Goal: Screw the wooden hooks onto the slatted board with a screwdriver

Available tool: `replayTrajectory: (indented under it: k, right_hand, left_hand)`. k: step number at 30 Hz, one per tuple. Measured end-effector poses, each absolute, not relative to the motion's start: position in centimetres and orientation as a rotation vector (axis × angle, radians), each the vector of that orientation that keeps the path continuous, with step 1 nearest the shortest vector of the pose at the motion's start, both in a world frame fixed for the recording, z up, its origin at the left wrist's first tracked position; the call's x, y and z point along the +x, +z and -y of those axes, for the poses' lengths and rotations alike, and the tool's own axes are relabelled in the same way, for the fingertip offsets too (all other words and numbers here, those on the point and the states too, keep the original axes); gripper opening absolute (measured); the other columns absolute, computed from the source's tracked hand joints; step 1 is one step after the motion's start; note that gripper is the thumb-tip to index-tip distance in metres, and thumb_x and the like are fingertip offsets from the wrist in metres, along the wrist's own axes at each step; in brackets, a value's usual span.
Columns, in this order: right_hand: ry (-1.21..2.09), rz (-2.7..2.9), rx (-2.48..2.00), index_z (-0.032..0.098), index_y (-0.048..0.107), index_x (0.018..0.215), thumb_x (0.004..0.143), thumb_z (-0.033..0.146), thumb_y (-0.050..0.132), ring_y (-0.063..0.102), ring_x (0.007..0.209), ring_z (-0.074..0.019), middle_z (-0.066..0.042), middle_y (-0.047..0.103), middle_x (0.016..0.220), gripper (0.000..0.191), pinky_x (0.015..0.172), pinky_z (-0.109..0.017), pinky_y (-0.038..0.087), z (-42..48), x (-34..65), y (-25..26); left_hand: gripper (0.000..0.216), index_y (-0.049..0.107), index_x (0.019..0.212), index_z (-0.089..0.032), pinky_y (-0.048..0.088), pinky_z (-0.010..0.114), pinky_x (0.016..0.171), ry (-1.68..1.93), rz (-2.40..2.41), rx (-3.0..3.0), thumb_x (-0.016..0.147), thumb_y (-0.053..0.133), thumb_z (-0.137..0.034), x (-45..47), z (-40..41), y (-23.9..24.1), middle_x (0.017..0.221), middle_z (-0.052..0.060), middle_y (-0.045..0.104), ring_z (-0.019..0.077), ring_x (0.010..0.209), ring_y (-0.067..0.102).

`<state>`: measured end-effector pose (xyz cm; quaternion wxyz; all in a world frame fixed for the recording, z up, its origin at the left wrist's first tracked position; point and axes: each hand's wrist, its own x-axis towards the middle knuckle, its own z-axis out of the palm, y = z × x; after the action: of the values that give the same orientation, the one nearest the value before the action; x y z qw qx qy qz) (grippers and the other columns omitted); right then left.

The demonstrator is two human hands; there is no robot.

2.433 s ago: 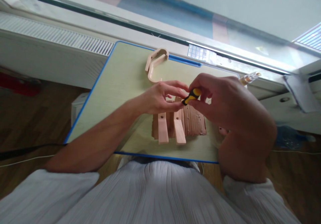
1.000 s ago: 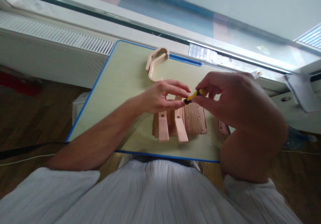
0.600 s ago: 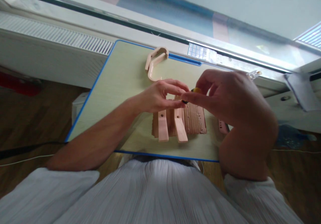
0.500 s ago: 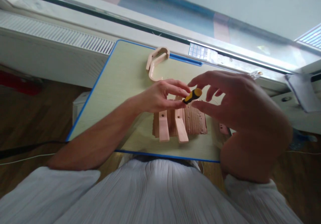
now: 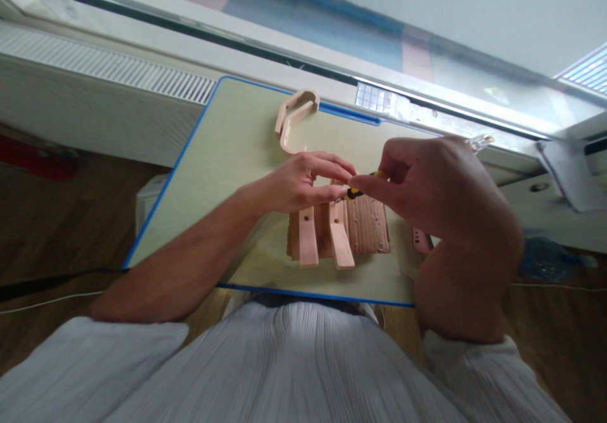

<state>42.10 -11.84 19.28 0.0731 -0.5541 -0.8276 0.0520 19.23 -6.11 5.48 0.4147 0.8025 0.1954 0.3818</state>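
Observation:
A small yellow and black screwdriver is tilted above the wooden pieces. My right hand is closed around its handle, thumb and fingers pinching it. My left hand has thumb and fingertips closed in at the front of the screwdriver, where its metal shaft partly shows. Beneath the left hand lie two pale wooden bars, a left one and a right one, each with a dark hole. They rest on a piece of brown corrugated cardboard. My fingers hide the bars' far ends and the screwdriver's tip.
A curved wooden part with holes lies toward the back of the blue-edged table. A pink object sits by my right forearm. Behind the table are a radiator and a window sill with a clear plastic box.
My right hand, open with fingers spread beside the handle before, has closed on the screwdriver. The handle has tilted lower. My left hand has stayed nearly in place.

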Motion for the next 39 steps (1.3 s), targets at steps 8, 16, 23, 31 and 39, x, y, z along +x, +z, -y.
replayTrajectory:
  k: [8, 16, 23, 31, 39]
  right_hand:
    - [0.181, 2.429, -1.673, 0.026, 0.075, 0.074, 0.099, 0.067, 0.073, 0.062, 0.066, -0.0229, -0.005, 0.068, 0.062, 0.047, 0.066, -0.037, 0.036, 11.7, 41.5, 19.0]
    - [0.227, 2.448, -1.646, 0.026, 0.081, 0.090, 0.097, 0.065, 0.076, 0.071, 0.073, -0.0244, -0.005, 0.077, 0.075, 0.040, 0.070, -0.037, 0.045, 11.7, 41.7, 19.1]
    - [0.336, 2.585, -1.473, 0.030, 0.084, 0.107, 0.096, 0.033, 0.070, 0.075, 0.081, -0.0248, -0.004, 0.084, 0.095, 0.018, 0.078, -0.039, 0.051, 12.2, 42.4, 19.6]
    - [0.129, 2.505, -1.660, 0.027, 0.076, 0.076, 0.095, 0.060, 0.076, 0.065, 0.064, -0.0230, -0.004, 0.069, 0.062, 0.038, 0.064, -0.036, 0.038, 11.8, 41.5, 18.8]
    - [0.340, 2.541, -1.446, 0.029, 0.083, 0.115, 0.096, 0.039, 0.075, 0.073, 0.081, -0.0223, -0.003, 0.084, 0.099, 0.022, 0.078, -0.038, 0.050, 12.2, 42.1, 19.4]
  left_hand:
    - [0.025, 0.092, 0.117, -0.026, 0.065, 0.031, 0.103, 1.005, -0.494, 1.955, 0.092, 0.091, -0.030, 19.3, 6.3, 5.0, 0.129, 0.012, 0.086, 0.0218, 0.114, 0.082]
    - [0.028, 0.093, 0.117, -0.027, 0.065, 0.032, 0.103, 1.042, -0.451, 1.942, 0.091, 0.095, -0.035, 19.7, 6.2, 4.5, 0.125, 0.012, 0.087, 0.0213, 0.112, 0.083]
    - [0.029, 0.091, 0.122, -0.029, 0.064, 0.033, 0.108, 1.038, -0.439, 2.023, 0.093, 0.092, -0.030, 19.4, 6.1, 4.7, 0.128, 0.012, 0.086, 0.0217, 0.116, 0.082]
    - [0.030, 0.092, 0.117, -0.028, 0.064, 0.033, 0.104, 1.049, -0.483, 2.009, 0.087, 0.098, -0.033, 19.6, 6.3, 4.4, 0.127, 0.011, 0.086, 0.0215, 0.114, 0.081]
    - [0.029, 0.092, 0.121, -0.032, 0.063, 0.034, 0.106, 0.992, -0.456, 2.064, 0.092, 0.093, -0.036, 19.2, 5.9, 4.6, 0.132, 0.010, 0.086, 0.0220, 0.116, 0.081]
